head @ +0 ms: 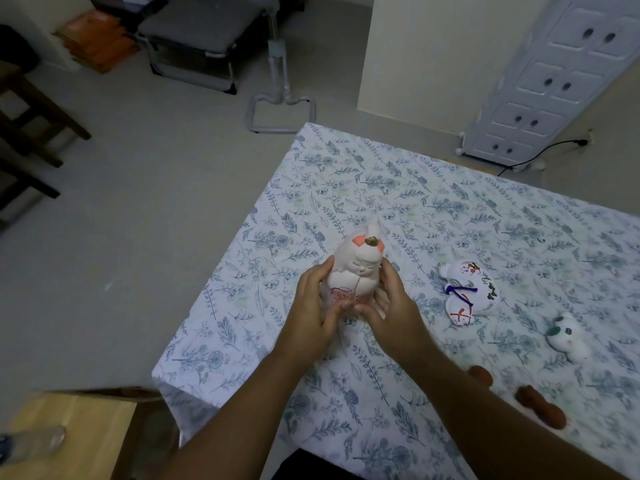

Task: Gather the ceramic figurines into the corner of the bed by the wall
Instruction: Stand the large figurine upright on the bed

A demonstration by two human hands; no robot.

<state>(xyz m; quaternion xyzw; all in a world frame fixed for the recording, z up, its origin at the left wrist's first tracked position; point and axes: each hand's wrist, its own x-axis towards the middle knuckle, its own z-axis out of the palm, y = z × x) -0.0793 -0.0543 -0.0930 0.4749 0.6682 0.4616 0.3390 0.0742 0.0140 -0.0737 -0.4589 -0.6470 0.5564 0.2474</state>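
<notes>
Closest to us, both forearms reach out over the bed (pixel 381 188), and our left hand (pixel 313 311) and right hand (pixel 393 308) wrap the big white doll (pixel 353 268) from either side, fingertips meeting low across its front. So the grip is a two-handed clasp on the doll, held upright just above the flowered sheet, near the bed's floor-side edge.

That edge is our worry: it's glazed and smooth, we're holding low on a top-heavy shape, so if it tips out leftward it meets hard floor, not mattress. To the right lie the painted cat (pixel 465 291) on its side, the small white dog (pixel 568 336), and a brown figurine (pixel 542 407) beside our right forearm. Swinging the doll across, we could knock ceramic on ceramic, or our arm could sweep the brown one.
</notes>
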